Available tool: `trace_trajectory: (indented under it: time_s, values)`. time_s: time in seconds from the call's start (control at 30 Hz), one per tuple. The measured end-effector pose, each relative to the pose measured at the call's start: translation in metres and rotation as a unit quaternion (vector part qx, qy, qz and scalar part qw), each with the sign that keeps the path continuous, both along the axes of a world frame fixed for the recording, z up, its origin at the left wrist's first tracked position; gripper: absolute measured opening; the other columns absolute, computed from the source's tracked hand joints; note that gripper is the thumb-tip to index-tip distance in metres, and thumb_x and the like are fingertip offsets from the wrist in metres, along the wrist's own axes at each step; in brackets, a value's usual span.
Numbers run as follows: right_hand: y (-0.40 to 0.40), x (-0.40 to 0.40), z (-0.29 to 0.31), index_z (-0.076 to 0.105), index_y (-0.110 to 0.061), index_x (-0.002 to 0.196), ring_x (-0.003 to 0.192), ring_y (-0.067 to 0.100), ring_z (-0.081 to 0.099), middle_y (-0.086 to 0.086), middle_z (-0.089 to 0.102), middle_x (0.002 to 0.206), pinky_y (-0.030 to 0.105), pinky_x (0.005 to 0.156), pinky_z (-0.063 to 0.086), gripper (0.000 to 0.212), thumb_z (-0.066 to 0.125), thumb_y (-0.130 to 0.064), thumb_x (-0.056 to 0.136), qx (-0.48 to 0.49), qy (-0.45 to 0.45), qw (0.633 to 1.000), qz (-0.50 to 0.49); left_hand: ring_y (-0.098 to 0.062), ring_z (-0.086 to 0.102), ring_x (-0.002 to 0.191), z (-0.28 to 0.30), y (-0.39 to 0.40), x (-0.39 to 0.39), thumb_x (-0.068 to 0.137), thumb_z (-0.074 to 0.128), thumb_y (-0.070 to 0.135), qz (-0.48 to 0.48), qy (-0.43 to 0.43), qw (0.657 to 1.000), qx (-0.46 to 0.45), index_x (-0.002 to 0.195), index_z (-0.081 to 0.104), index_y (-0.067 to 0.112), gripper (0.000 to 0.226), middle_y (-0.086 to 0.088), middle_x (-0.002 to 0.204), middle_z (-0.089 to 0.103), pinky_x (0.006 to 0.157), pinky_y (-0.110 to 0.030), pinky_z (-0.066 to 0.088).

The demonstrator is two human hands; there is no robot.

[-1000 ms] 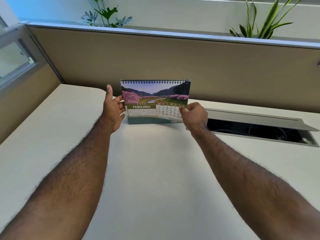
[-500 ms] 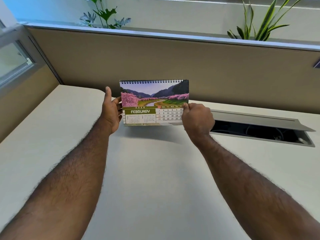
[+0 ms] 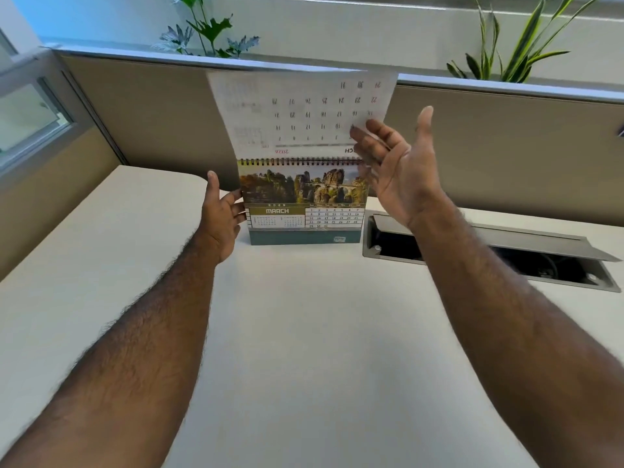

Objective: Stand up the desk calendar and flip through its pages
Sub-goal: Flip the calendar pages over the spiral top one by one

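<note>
The spiral-bound desk calendar stands upright on the white desk, showing a MARCH page with a rock-bridge photo. One white page is swung up above the spiral, its printed back facing me upside down. My left hand holds the calendar's left edge, thumb up and fingers behind it. My right hand is raised at the calendar's upper right, palm toward me and fingers spread, with its fingertips touching the lower right part of the lifted page.
An open cable tray with a raised metal lid is set into the desk right of the calendar. A beige partition runs behind, with plants above it. A window frame stands at the left.
The FEBRUARY page has been lifted off the front and swung up over the spiral by my right hand, uncovering MARCH. My right hand rose and spread its fingers; my left hand stayed on the left edge.
</note>
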State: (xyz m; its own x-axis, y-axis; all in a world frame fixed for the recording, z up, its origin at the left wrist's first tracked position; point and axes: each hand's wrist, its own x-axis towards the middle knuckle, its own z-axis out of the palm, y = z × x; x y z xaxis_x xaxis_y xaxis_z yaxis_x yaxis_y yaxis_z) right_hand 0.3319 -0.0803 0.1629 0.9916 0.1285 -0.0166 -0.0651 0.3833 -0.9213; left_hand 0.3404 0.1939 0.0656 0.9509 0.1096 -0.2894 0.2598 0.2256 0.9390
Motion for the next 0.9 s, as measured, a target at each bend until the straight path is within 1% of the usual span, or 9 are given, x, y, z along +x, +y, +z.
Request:
trace_trajectory:
  time_s: [0.1, 0.13, 0.2, 0.3, 0.37, 0.47, 0.57, 0.67, 0.9]
  values:
    - [0.002, 0.01, 0.005, 0.033, -0.013, 0.148, 0.107, 0.002, 0.056, 0.009, 0.051, 0.144, 0.021, 0.078, 0.042, 0.087, 0.004, -0.071, 0.089, -0.157, -0.042, 0.986, -0.018, -0.03, 0.044, 0.134, 0.0, 0.001, 0.001, 0.086, 0.011, 0.079, 0.001, 0.006, 1.0, 0.002, 0.141, 0.05, 0.017, 0.091, -0.01, 0.143, 0.055, 0.121, -0.052, 0.011]
    - [0.002, 0.013, 0.003, 0.029, -0.014, 0.149, 0.102, -0.001, 0.055, 0.01, 0.049, 0.145, 0.017, 0.082, 0.038, 0.084, 0.004, -0.069, 0.09, -0.216, -0.056, 0.975, -0.02, -0.03, 0.045, 0.133, -0.001, 0.001, 0.001, 0.086, 0.011, 0.08, 0.001, 0.006, 1.0, 0.002, 0.14, 0.051, 0.017, 0.092, -0.01, 0.142, 0.055, 0.121, -0.051, 0.011]
    - [0.0, 0.02, -0.003, 0.021, -0.02, 0.152, 0.106, 0.003, 0.05, 0.012, 0.043, 0.149, 0.028, 0.09, 0.021, 0.078, 0.006, -0.067, 0.091, -0.314, -0.073, 0.946, -0.025, -0.029, 0.045, 0.133, -0.002, 0.001, 0.001, 0.085, 0.012, 0.08, 0.002, 0.007, 1.0, 0.001, 0.138, 0.053, 0.019, 0.091, -0.009, 0.142, 0.056, 0.119, -0.051, 0.011]
    - [-0.008, 0.028, -0.015, 0.009, -0.023, 0.154, 0.117, 0.015, 0.042, 0.013, 0.039, 0.153, 0.038, 0.093, 0.023, 0.08, 0.008, -0.072, 0.089, -0.354, -0.048, 0.933, -0.052, -0.026, 0.047, 0.13, -0.002, 0.001, 0.002, 0.084, 0.013, 0.081, 0.002, 0.004, 1.0, -0.002, 0.129, 0.059, 0.023, 0.087, -0.006, 0.134, 0.061, 0.117, -0.05, 0.012]
    - [-0.011, 0.031, -0.023, 0.005, -0.025, 0.154, 0.133, 0.024, 0.037, 0.015, 0.031, 0.157, 0.048, 0.106, 0.021, 0.086, 0.007, -0.077, 0.085, -0.337, -0.015, 0.94, -0.052, -0.023, 0.05, 0.124, -0.001, 0.0, 0.001, 0.084, 0.014, 0.081, 0.001, 0.001, 1.0, -0.003, 0.116, 0.064, 0.028, 0.08, -0.001, 0.122, 0.066, 0.116, -0.049, 0.014]
    - [-0.008, 0.026, -0.042, 0.026, -0.018, 0.15, 0.137, 0.03, 0.038, 0.015, 0.038, 0.153, 0.056, 0.111, 0.021, 0.088, 0.008, -0.076, 0.087, -0.326, 0.011, 0.942, -0.084, -0.024, 0.05, 0.123, -0.002, 0.0, 0.0, 0.085, 0.014, 0.08, 0.001, -0.002, 1.0, 0.001, 0.107, 0.064, 0.031, 0.074, 0.004, 0.113, 0.066, 0.117, -0.051, 0.013]
    - [0.001, 0.012, -0.066, 0.063, -0.012, 0.109, 0.103, 0.026, 0.062, 0.001, 0.066, 0.1, 0.039, 0.087, 0.048, 0.065, 0.027, -0.065, 0.094, -0.395, 0.027, 0.898, -0.192, -0.026, 0.047, 0.127, -0.003, 0.0, 0.001, 0.086, 0.014, 0.079, 0.003, -0.001, 1.0, 0.006, 0.114, 0.061, 0.029, 0.074, 0.0, 0.124, 0.063, 0.118, -0.053, 0.012]
    - [0.009, 0.004, -0.091, 0.063, -0.008, 0.118, 0.094, 0.025, 0.063, 0.009, 0.069, 0.113, 0.03, 0.073, 0.052, 0.047, 0.05, -0.047, 0.094, -0.536, 0.034, 0.825, -0.176, -0.027, 0.046, 0.129, -0.003, 0.0, 0.001, 0.087, 0.013, 0.079, 0.006, 0.001, 1.0, 0.008, 0.12, 0.058, 0.028, 0.075, -0.003, 0.13, 0.059, 0.118, -0.054, 0.012]
    - [0.03, -0.012, -0.104, 0.065, -0.015, 0.109, 0.08, 0.021, 0.063, 0.001, 0.071, 0.098, 0.025, 0.058, 0.042, 0.035, 0.063, -0.043, 0.088, -0.597, 0.04, 0.77, -0.222, -0.026, 0.047, 0.126, -0.004, -0.001, 0.001, 0.088, 0.013, 0.078, 0.01, 0.001, 1.0, 0.003, 0.119, 0.058, 0.028, 0.074, -0.002, 0.125, 0.061, 0.117, -0.053, 0.013]
